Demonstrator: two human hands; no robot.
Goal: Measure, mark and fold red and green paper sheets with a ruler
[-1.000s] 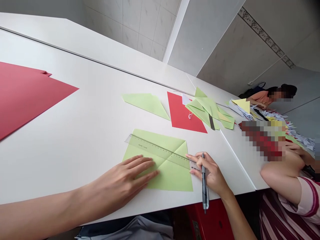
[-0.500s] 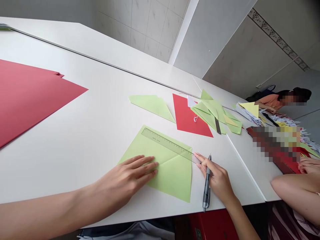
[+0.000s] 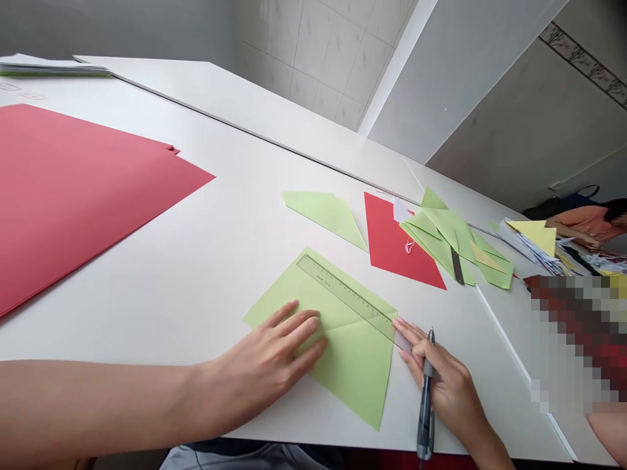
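A clear ruler (image 3: 343, 292) lies along the upper edge of a folded light green sheet of paper (image 3: 360, 372). A slanting crease crosses the sheet near the ruler's right end. My left hand (image 3: 279, 356) rests on the sheet's left part, palm down, fingers apart and slightly bent. At the sheet's right corner, my right hand (image 3: 443, 382) grips the ruler's end between thumb and fingers. The same hand also carries a grey-black pen (image 3: 426, 405), its tip pointing away from me. Part of the sheet's lower left side is hidden under my left hand.
Large red paper sheets (image 3: 88, 196) lie stacked at left. Beyond the ruler are a green paper piece (image 3: 326, 214), a red sheet (image 3: 399, 251) and several green folded pieces (image 3: 441, 225) with a dark blade-like strip (image 3: 457, 266). A person (image 3: 588, 219) sits at far right; another's arm (image 3: 610, 434) shows nearer.
The camera has turned, so everything sits further right and lower in the picture. My left fingers look a little more bent. The ruler and paper keep about the same places relative to each other.
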